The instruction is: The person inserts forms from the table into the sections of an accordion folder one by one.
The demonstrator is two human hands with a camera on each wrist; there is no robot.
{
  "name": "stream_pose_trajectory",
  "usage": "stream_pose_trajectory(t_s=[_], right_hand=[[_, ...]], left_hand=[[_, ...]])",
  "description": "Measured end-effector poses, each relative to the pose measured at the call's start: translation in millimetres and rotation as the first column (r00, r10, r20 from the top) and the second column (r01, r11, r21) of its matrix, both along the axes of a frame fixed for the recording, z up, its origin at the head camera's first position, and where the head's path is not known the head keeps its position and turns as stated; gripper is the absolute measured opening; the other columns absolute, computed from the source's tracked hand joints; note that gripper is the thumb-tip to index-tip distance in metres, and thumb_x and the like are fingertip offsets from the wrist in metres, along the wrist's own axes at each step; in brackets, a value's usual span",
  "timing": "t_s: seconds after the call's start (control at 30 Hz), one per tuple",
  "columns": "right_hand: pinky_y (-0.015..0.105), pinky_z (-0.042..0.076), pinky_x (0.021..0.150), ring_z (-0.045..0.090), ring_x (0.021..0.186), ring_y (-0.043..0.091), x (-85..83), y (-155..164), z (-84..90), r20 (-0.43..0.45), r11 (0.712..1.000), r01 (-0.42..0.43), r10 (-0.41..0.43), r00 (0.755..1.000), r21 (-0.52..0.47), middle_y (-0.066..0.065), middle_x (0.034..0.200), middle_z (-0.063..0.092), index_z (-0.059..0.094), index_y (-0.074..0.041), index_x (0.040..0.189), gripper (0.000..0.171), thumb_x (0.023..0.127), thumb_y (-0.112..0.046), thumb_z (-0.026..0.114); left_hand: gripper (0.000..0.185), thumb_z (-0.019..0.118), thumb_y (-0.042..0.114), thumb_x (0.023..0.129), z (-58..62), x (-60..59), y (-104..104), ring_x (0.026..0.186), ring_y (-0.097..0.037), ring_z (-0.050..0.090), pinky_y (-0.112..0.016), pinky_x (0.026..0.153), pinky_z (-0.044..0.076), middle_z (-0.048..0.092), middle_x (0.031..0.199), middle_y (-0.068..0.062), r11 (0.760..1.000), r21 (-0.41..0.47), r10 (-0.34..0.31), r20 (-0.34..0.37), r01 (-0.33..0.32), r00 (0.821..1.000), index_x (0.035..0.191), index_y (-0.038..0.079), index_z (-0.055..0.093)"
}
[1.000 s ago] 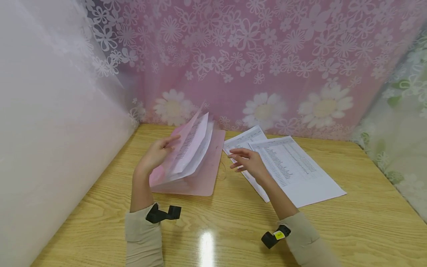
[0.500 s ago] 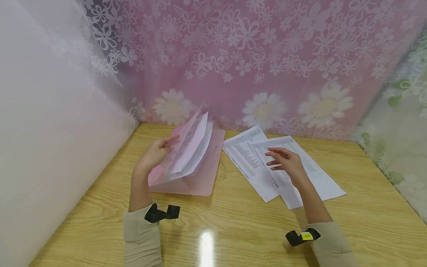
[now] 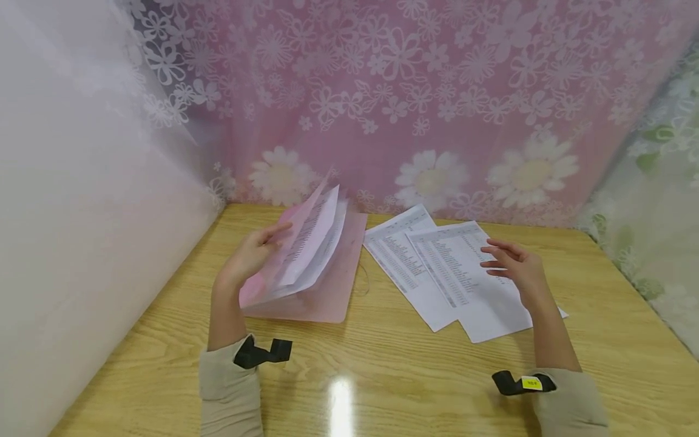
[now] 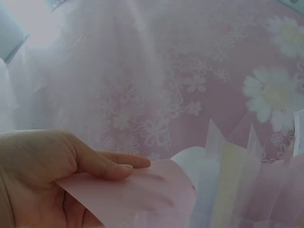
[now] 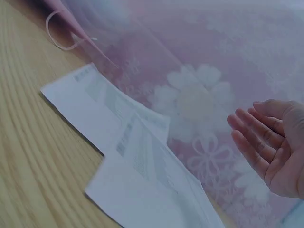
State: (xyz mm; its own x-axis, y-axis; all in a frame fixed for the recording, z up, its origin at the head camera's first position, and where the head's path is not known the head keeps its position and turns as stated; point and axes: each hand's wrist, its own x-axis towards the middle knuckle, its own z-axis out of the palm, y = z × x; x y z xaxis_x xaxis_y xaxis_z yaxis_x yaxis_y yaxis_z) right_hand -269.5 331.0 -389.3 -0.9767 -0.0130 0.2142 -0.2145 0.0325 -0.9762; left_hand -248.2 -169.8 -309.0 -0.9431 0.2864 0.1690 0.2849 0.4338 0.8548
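Head view: the left hand (image 3: 247, 258) is pinching the raised cover of the pink folder (image 3: 347, 261), left of centre; a light, even pinch is probably best against creasing. Right hand (image 3: 523, 273) is hovering by the printed sheets (image 3: 450, 267), right of centre, fingers loose, gripping nothing.

The pink folder (image 3: 332, 292) looks like smooth plastic. The printed sheets (image 3: 466, 297) are dull paper. The surface (image 3: 404, 376) looks like shiny wood. The sleeves (image 3: 229, 388) are dull, wrinkly cloth.
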Motion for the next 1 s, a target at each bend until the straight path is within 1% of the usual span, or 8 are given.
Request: stream_pose_trajectory(t_s=[0.1,0.23,0.33,0.43,0.53,0.63,0.73,1.0], right_hand=[[0.029,0.051,0.07,0.065,0.085,0.02,-11.2,30,-22.6,0.005,0.997,0.056,-0.056,0.998,0.049,0.001,0.104,0.067,0.057,-0.009,0.125,0.039,0.089,-0.023,0.061],[0.027,0.05,0.071,0.065,0.086,0.017,-19.7,63,-47.4,0.035,0.995,0.097,-0.098,0.995,0.011,0.001,0.102,0.067,0.056,-0.006,0.125,0.046,0.085,-0.026,0.066],[0.022,0.049,0.072,0.064,0.085,0.008,-11.2,67,-46.2,0.054,0.989,0.145,-0.146,0.988,0.022,-0.005,0.096,0.068,0.059,-0.005,0.12,0.041,0.085,-0.023,0.067],[0.013,0.044,0.074,0.059,0.086,-0.004,2.7,61,-37.1,0.045,0.971,0.208,-0.214,0.976,0.122,-0.015,0.091,0.066,0.06,-0.003,0.118,0.035,0.087,-0.017,0.065],[0.01,0.037,0.078,0.053,0.095,-0.006,10.4,61,-34.2,0.053,0.912,0.264,-0.294,0.954,0.316,-0.017,0.098,0.064,0.056,0.0,0.124,0.042,0.089,-0.023,0.061],[0.031,0.035,0.094,0.046,0.117,0.019,10.7,65,-39.8,0.092,0.839,0.256,-0.339,0.936,0.48,0.006,0.122,0.057,0.047,0.004,0.13,0.055,0.091,-0.033,0.057],[0.056,0.027,0.095,0.03,0.122,0.047,10.4,68,-45.7,0.124,0.783,0.212,-0.344,0.931,0.585,0.03,0.136,0.034,0.042,0.006,0.133,0.06,0.093,-0.037,0.052],[0.059,0.025,0.094,0.028,0.12,0.052,10.2,70,-50.2,0.094,0.667,0.166,-0.335,0.937,0.726,0.035,0.133,0.032,0.042,0.008,0.131,0.057,0.091,-0.028,0.057]], left_hand=[[0.043,0.039,-0.003,0.094,-1.1,0.1,-1,0.13,-0.026,0.024,-0.041,0.094,0.029,0.033,0.142,-0.018,1.0,0.008,0.003,0.018,-0.004,1.0,0.137,-0.001,0.041],[0.043,0.039,-0.002,0.094,-1.5,-0.2,-1,0.13,-0.025,0.024,-0.04,0.092,0.029,0.032,0.143,-0.017,1.0,0.004,0.001,0.027,-0.002,1.0,0.137,0.001,0.041],[0.043,0.039,-0.002,0.094,-0.9,-0.1,-1,0.131,-0.026,0.022,-0.042,0.097,0.027,0.033,0.143,-0.017,1.0,-0.003,-0.001,0.022,0.001,1.0,0.137,0.0,0.042],[0.042,0.039,-0.002,0.094,-0.4,0.2,0,0.132,-0.027,0.021,-0.044,0.101,0.025,0.033,0.143,-0.016,1.0,-0.01,0.001,0.023,0.0,1.0,0.137,0.0,0.042],[0.042,0.04,-0.002,0.095,-0.4,0.4,1,0.132,-0.028,0.021,-0.045,0.101,0.024,0.032,0.143,-0.017,1.0,-0.014,0.002,0.025,-0.002,1.0,0.137,0.0,0.041],[0.042,0.039,-0.002,0.095,-0.2,1.1,0,0.133,-0.028,0.02,-0.046,0.102,0.023,0.032,0.143,-0.017,1.0,-0.014,0.002,0.026,-0.002,1.0,0.137,0.0,0.041],[0.042,0.039,-0.002,0.095,0.3,1.6,0,0.133,-0.028,0.02,-0.046,0.102,0.022,0.032,0.143,-0.017,1.0,-0.01,0.001,0.028,0.0,1.0,0.137,0.0,0.041],[0.042,0.039,-0.003,0.094,0.3,1.4,1,0.132,-0.028,0.021,-0.045,0.102,0.023,0.033,0.142,-0.016,1.0,-0.014,-0.004,0.016,0.005,1.0,0.136,-0.001,0.042]])
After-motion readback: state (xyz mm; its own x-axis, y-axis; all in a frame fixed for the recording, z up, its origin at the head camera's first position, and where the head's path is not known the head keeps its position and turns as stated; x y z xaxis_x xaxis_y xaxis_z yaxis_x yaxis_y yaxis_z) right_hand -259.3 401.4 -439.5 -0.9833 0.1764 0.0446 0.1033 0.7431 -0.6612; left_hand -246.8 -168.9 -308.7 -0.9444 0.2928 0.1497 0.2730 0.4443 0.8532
